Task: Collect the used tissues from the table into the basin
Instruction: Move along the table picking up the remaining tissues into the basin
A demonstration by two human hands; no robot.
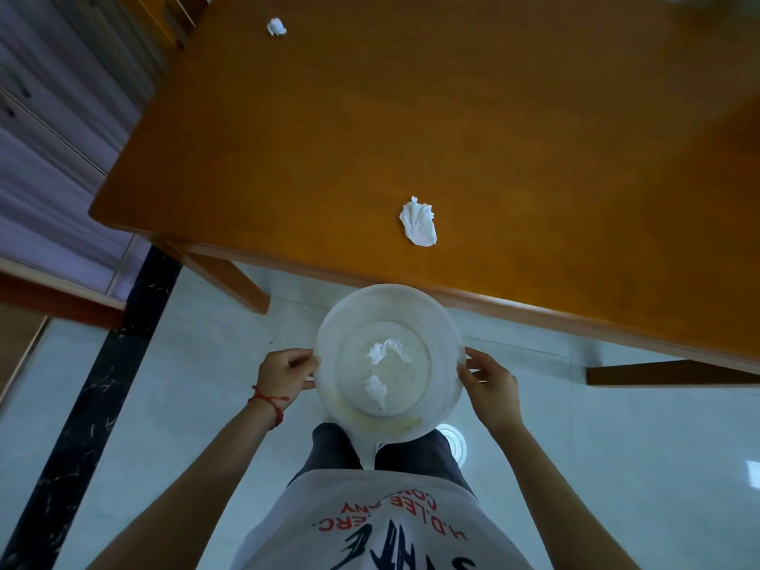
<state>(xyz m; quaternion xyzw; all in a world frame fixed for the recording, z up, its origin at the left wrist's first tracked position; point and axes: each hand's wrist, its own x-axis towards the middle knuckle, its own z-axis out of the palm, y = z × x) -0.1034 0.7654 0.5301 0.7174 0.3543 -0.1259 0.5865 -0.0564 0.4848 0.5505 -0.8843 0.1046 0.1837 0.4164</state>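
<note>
I hold a white plastic basin [329, 364] in front of my body, just below the table's near edge. My left hand [283, 374] grips its left rim and my right hand [487, 384] grips its right rim. Two crumpled white tissues [384, 351] [375, 389] lie on the basin's bottom. On the brown wooden table [370, 137] a crumpled tissue [418, 221] lies near the front edge, just beyond the basin. A smaller tissue ball [276, 27] sits at the far left part of the table.
The floor is pale tile with a black marble strip [103, 384] on the left. A table leg [224, 277] stands left of the basin, and a wooden bar [670, 373] juts out at the right. A wooden chair [164, 18] stands at the far left.
</note>
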